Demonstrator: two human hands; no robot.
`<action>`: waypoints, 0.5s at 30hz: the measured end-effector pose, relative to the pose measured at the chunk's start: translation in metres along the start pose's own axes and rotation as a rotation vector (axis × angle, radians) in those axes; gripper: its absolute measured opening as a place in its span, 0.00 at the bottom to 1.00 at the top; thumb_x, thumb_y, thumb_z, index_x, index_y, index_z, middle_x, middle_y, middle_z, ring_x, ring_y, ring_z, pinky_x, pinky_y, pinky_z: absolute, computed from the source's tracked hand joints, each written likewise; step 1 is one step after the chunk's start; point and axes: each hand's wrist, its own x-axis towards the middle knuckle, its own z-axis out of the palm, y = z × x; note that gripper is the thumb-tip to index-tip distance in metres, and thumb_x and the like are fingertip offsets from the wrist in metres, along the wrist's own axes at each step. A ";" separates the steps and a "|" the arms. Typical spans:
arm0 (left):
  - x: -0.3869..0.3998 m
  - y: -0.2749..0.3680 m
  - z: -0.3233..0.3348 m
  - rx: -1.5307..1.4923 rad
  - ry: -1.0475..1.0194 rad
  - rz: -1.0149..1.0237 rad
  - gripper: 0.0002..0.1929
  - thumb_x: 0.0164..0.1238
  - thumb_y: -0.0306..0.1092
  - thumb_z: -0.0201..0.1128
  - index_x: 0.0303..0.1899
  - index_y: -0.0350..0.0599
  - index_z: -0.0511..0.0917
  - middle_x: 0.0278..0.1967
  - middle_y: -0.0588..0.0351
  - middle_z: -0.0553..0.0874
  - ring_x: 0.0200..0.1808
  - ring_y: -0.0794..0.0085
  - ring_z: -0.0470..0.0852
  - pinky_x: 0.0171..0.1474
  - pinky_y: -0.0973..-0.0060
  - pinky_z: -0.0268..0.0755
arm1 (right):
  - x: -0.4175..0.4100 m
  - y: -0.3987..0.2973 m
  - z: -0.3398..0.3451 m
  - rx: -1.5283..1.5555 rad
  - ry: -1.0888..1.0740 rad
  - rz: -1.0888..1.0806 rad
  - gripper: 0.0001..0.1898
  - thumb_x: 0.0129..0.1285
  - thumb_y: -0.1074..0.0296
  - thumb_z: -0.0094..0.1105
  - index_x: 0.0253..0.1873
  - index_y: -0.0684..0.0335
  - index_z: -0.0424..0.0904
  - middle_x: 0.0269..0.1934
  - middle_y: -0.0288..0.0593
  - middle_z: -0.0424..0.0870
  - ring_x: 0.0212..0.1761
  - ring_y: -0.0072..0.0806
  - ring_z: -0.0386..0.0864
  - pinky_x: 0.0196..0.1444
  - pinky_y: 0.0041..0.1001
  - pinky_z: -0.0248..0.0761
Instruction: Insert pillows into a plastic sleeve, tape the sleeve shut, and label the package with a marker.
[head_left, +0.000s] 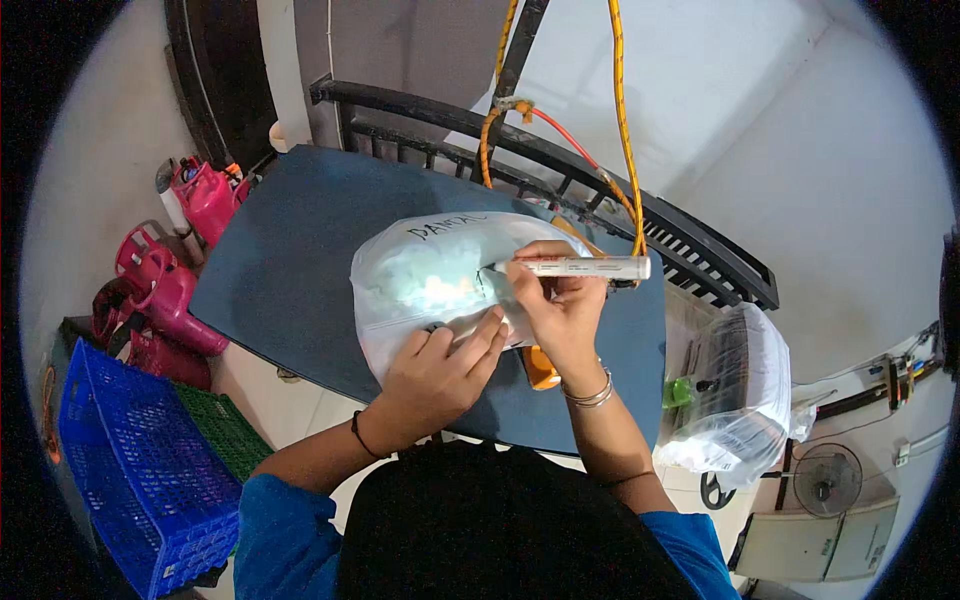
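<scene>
A full white plastic bag (420, 262) lies on the dark blue-grey tabletop (270, 247) in front of me. Black handwriting runs along its far side, and a few fresh strokes show near its middle. My right hand (564, 300) grips a white marker pen (592, 268), whose dark tip meets the bag or is just above it. On the bag's near side rests my left hand (450, 367), pressing the plastic with fingers extended; its thumb is hidden. An orange object (540, 367) sits partly hidden beside my right wrist.
Pink gas cylinders (157, 285) stand left of the table, with blue (142, 465) and green (221, 427) plastic crates nearer me. A black metal railing (420, 101) and yellow hoses (622, 112) border the far side. At right are a plastic-wrapped bundle (739, 390) and a fan (827, 480).
</scene>
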 end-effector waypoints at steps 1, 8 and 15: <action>0.000 -0.001 0.001 -0.010 0.000 -0.004 0.13 0.59 0.32 0.58 0.45 0.44 0.82 0.51 0.59 0.82 0.26 0.78 0.68 0.30 0.82 0.60 | 0.000 0.003 -0.003 -0.002 0.000 0.002 0.02 0.51 0.79 0.61 0.31 0.70 0.79 0.21 0.31 0.77 0.21 0.10 0.69 0.20 0.14 0.61; 0.000 -0.002 0.006 -0.028 -0.013 -0.002 0.13 0.59 0.32 0.58 0.45 0.44 0.81 0.52 0.60 0.81 0.27 0.78 0.69 0.30 0.81 0.61 | 0.001 0.004 -0.009 0.110 0.126 0.054 0.03 0.51 0.78 0.62 0.31 0.69 0.79 0.21 0.31 0.78 0.21 0.10 0.70 0.22 0.14 0.63; 0.002 -0.005 0.008 -0.062 -0.021 -0.020 0.13 0.59 0.31 0.59 0.46 0.43 0.80 0.55 0.59 0.79 0.26 0.76 0.68 0.31 0.78 0.63 | 0.001 0.023 -0.016 -0.010 0.041 0.038 0.04 0.53 0.76 0.64 0.31 0.69 0.79 0.20 0.30 0.76 0.20 0.09 0.67 0.21 0.14 0.60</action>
